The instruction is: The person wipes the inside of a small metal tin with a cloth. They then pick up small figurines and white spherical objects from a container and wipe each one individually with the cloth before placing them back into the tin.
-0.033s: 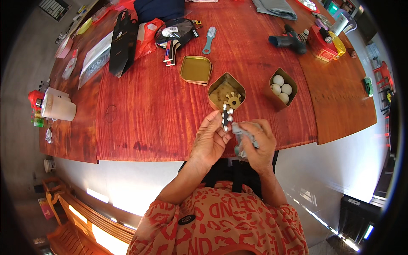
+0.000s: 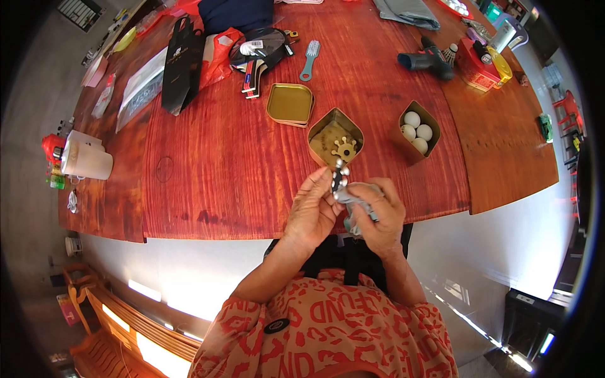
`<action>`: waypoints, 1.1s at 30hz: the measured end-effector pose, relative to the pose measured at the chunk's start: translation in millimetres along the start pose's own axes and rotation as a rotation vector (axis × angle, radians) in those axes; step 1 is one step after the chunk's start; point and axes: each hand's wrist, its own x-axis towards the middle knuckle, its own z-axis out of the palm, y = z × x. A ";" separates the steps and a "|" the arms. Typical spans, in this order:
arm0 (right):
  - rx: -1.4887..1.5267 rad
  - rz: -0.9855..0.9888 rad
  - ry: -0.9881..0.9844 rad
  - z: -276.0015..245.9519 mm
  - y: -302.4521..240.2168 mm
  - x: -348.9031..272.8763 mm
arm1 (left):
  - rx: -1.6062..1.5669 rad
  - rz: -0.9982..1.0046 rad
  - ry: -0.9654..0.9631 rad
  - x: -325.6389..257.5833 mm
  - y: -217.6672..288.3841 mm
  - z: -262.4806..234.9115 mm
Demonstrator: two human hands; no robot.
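Small silvery metal piece, knobbly and hard to make out at this size, sits pinched between both hands just above the near edge of the red-brown wooden bench. The left hand closes its fingertips on the upper end of the piece, seemingly to keep it steady, while the right hand is wrapped around a grey cloth pressed against its lower part; the grip looks suited to rubbing or wiping, though that is a judgement from the pose. Neither hand is spread wide: both are curled narrow and occupied. Just beyond the fingers, within easy reach, stands an open brass-coloured tin with a pointed near corner, and inside it lies a pale gear-shaped part. To its right, a little apart, a second tin of the same kind holds three white balls. To the left and slightly farther lies a shallow golden lid. Farther off rest a teal brush, a black power drill at the far right, a black paper bag at the far left, and a white lidded jug at the left edge.
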 end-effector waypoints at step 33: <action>-0.174 0.056 0.145 19.7 7.6 17.7 | 0.806 0.398 -0.127 -14.4 0.8 -1.7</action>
